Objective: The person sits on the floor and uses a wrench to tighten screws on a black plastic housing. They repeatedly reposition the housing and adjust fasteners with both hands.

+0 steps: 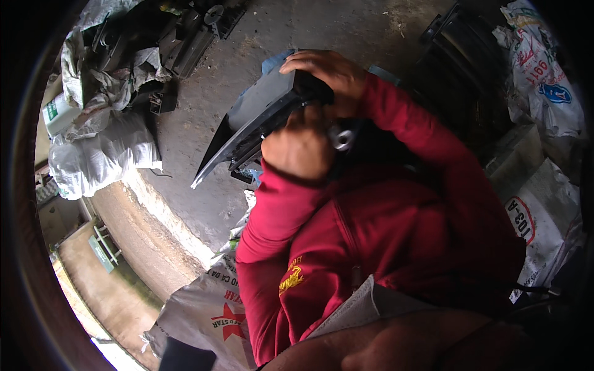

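A black plastic housing [263,99] with a broad grey-looking face and a long pointed lower edge is tilted in front of me. My right hand [331,71] is closed over its upper end, fingers spread along the top rim. Against its near side is my left hand [300,148], knuckles up and fingers curled in toward the housing's inner side. What those fingers close on is hidden. Just right of the left hand shows a round silver end with a dark hole [342,139]; I cannot tell what it belongs to. Blue material [276,62] peeks out behind the housing.
Dark plastic parts [185,43] and white sacks [105,154] lie at the left on the grey floor [198,117]. More black parts [458,62] and printed sacks [547,80] are piled at the right. A printed sack [204,315] lies near me at lower left.
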Available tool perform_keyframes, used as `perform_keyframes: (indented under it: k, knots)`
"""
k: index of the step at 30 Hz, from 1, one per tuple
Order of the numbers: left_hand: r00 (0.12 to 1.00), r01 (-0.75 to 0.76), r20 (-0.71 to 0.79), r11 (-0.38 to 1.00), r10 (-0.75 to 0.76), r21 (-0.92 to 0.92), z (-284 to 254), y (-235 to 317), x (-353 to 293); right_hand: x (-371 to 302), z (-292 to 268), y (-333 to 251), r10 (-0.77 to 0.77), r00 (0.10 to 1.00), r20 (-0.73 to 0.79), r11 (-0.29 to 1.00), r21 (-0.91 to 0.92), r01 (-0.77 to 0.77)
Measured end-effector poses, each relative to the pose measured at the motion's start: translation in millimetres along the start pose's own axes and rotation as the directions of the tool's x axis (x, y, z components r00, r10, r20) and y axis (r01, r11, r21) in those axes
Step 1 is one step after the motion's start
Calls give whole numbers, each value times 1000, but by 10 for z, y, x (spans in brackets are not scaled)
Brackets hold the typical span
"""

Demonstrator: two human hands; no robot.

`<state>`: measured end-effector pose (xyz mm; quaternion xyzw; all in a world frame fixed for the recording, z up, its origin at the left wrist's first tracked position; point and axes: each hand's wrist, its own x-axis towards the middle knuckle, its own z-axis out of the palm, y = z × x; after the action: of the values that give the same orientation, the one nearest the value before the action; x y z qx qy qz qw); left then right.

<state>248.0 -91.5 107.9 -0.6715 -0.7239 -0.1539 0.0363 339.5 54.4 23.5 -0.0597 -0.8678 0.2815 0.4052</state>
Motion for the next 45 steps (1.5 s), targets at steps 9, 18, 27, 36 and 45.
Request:
perform_keyframes:
  k: [9, 18, 27, 36, 45]
  knots:
    - [988, 142, 79, 599, -131, -788, 274, -642, -435, -82, -39, 68, 5, 999, -33, 999, 40, -4]
    - [988, 32, -130, 933, -84, -359, -28, -252, -177, -19, -38, 4, 8, 1000, 30, 999, 46, -9]
    - [997, -11, 81, 999, 7, 42, -47, -9, -33, -29, -5, -25, -22, 999, 28, 1000, -20, 22]
    - [928, 300, 164, 412, -334, -860, 273, -540, -432, -133, -64, -10, 103, 992, 75, 995, 10, -104]
    - [986, 34, -126, 878, -106, -477, 28, -307, -265, -40, -41, -53, 70, 996, 61, 997, -20, -69]
